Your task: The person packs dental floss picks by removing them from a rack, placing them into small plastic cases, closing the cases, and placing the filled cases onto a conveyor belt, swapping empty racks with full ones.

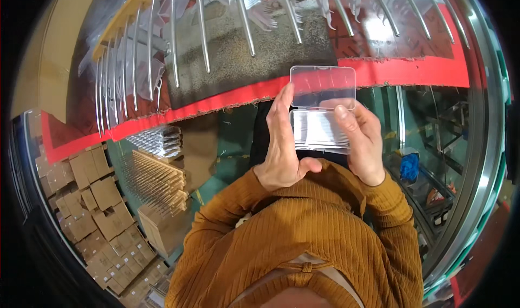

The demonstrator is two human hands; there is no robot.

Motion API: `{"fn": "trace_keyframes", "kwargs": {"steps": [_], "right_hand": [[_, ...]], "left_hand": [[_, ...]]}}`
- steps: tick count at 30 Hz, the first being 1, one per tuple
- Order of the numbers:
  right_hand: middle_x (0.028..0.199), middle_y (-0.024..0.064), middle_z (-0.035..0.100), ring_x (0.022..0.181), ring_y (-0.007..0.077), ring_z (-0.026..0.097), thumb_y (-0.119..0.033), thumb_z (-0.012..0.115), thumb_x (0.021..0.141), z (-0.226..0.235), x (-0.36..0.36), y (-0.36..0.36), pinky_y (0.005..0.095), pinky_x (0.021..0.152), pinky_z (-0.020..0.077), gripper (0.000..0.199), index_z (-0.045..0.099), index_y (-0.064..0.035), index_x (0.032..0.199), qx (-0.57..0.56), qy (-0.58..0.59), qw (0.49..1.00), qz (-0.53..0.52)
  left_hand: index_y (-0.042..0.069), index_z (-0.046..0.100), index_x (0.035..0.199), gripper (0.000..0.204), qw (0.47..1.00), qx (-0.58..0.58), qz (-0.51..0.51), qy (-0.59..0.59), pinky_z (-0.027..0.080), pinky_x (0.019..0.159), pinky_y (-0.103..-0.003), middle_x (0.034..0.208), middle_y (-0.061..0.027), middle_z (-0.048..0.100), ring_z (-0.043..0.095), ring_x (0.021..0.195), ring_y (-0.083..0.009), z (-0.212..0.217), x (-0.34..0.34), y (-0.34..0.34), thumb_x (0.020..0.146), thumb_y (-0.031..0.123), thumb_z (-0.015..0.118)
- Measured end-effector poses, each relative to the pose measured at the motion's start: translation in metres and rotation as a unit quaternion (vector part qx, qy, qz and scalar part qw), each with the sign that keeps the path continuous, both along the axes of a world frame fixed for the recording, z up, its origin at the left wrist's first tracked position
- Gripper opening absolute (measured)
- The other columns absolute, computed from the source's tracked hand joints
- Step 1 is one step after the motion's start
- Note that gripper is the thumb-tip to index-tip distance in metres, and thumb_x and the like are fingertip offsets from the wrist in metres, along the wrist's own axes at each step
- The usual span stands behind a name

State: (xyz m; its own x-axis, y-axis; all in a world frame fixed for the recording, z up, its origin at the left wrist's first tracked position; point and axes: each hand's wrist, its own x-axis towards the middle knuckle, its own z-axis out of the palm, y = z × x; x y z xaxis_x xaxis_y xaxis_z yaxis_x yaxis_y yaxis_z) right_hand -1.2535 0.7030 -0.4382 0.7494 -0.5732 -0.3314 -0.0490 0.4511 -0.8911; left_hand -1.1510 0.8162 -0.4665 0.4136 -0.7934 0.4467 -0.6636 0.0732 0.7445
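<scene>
A clear plastic box [309, 86] is held over my lap with its hinged lid raised away from me. Inside its base lies a neat stack of thin white plastic pieces [318, 128], which look like dental floss picks. My right hand [365, 140] grips the box from the right, thumb over the edge of the stack and fingers partly hidden behind the lid. Flat and upright, my left hand [281, 143] rests along the box's left side, fingers stretched out and thumb apart.
Ahead is a red-edged bench [227, 110] with a dark worn mat [244, 53]. Metal rods [246, 26] jut over it, with white plastic pieces behind. Wooden boards with pins [160, 181] stand lower left, near stacked cardboard boxes [103, 205]. A metal frame [479, 183] runs along the right.
</scene>
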Motion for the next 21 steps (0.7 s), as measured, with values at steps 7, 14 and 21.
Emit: {"fn": "trace_keyframes", "kwargs": {"steps": [7,14,21], "right_hand": [[0.082,0.0043,0.059,0.074,0.0092,0.053,-0.023,0.051,0.087,0.012,-0.004,-0.003,0.0222,0.065,0.0422,0.026,0.058,0.0016,0.094,0.004,-0.024,0.999,0.042],[0.085,0.0083,0.06,0.076,0.0119,0.056,-0.021,0.047,0.089,-0.008,-0.035,-0.012,0.0241,0.069,0.0434,0.026,0.056,0.0031,0.094,0.007,-0.02,1.0,0.0],[0.098,0.016,0.061,0.089,0.0188,0.058,-0.026,0.051,0.085,0.016,-0.017,-0.017,0.029,0.078,0.0454,0.038,0.055,0.0063,0.105,0.0,-0.039,0.999,-0.017]], "left_hand": [[-0.005,0.015,0.135,0.06,0.916,-0.234,0.053,0.321,0.02,0.106,-0.038,0.138,-0.0177,0.024,0.025,0.129,-0.0286,0.06,0.101,-0.046,0.084,0.005,0.045],[-0.004,0.03,0.131,0.055,0.828,-0.326,-0.099,0.445,0.022,0.104,-0.032,0.131,-0.0109,0.037,0.034,0.123,-0.019,0.062,0.108,-0.061,0.085,0.016,0.053],[-0.008,0.031,0.129,0.047,0.929,-0.248,0.041,0.272,0.028,0.099,-0.031,0.128,-0.0149,0.04,0.04,0.117,-0.0208,0.064,0.094,-0.055,0.093,0.02,0.042]]}}
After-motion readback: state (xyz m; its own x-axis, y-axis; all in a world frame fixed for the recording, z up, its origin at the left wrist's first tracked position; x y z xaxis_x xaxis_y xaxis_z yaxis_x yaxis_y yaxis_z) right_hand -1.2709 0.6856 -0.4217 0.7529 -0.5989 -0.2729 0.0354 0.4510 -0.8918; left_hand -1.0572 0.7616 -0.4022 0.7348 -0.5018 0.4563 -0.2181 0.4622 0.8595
